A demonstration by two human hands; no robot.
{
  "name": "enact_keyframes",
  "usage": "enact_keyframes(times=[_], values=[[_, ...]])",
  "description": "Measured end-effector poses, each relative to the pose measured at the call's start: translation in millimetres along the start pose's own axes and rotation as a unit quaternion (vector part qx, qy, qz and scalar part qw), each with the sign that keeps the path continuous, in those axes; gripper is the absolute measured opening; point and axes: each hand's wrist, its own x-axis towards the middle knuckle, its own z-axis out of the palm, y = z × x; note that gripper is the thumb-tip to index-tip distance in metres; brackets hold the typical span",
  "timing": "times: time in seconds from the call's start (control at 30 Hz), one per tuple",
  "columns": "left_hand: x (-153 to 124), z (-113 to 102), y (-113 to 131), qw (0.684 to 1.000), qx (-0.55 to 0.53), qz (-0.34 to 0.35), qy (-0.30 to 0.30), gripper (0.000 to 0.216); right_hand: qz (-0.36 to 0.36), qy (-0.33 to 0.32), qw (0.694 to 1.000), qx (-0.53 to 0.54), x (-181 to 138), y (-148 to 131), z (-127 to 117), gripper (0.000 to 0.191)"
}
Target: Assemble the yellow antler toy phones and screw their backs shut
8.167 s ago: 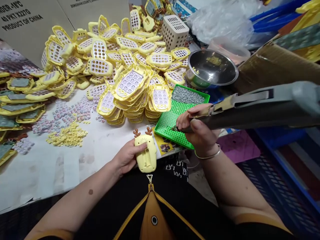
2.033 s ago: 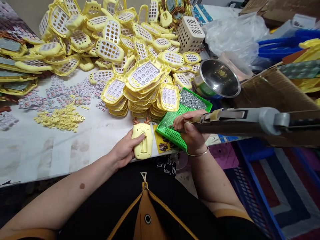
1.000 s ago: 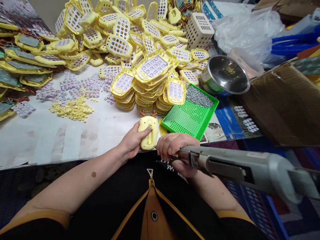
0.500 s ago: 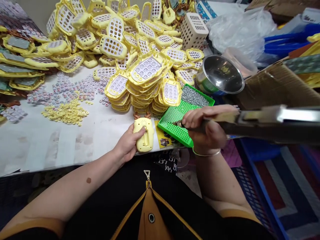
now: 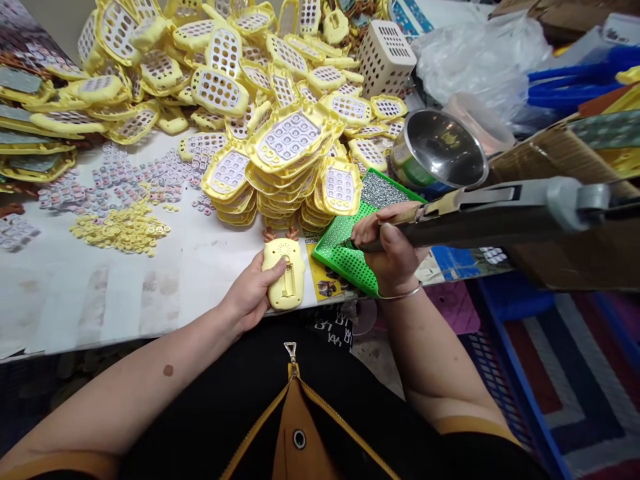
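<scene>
My left hand (image 5: 250, 290) grips a yellow plastic toy phone (image 5: 284, 287) with brown antlers, at the table's front edge. Its back faces up, showing a battery compartment without a cover, and my thumb lies on it. In my right hand (image 5: 387, 250) is a dark power screwdriver (image 5: 465, 223), its body stretching off to the right and its tip over a green perforated tray (image 5: 330, 243). Small silver screws (image 5: 383, 190) fill the tray's far end. Behind the phone rise stacks of yellow face shells with keypads (image 5: 290, 140).
Loose yellow shells (image 5: 220, 90) are heaped at the back. Small yellow parts (image 5: 120, 227) and printed key pieces (image 5: 135, 167) lie on the left. A metal bowl (image 5: 445, 147), a cream basket (image 5: 387, 60) and a cardboard box (image 5: 550, 173) stand behind and right of the tray.
My right hand and the screwdriver have moved slightly left, and the screwdriver's rear end has swung up. The toy phone stays in my left hand. The whole view has shifted slightly.
</scene>
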Motion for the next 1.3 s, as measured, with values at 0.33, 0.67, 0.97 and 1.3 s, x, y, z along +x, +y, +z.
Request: enact_keyframes(times=[0.33, 0.67, 0.97, 1.3], values=[[1.4, -0.6, -2.5, 1.0, -0.013, 0.015, 0.0, 0.04, -0.039, -0.008, 0.998, 0.043, -13.6, -39.2, 16.5, 0.012], [-0.4, 2.7, -11.3, 0.998, -0.03, 0.062, 0.007, 0.029, 0.0, -0.187, 0.966, 0.179, -56.8, -72.1, 56.8, 0.021], [2.8, -1.0, -16.6, 0.996, -0.038, 0.086, -0.009, 0.03, 0.031, -0.186, 0.968, 0.165, -68.4, -54.0, 68.1, 0.02], [1.0, -1.2, -15.6, 0.997, -0.021, 0.073, 0.006, 0.032, 0.043, -0.241, 0.96, 0.139, -69.2, -43.8, 74.6, 0.013]])
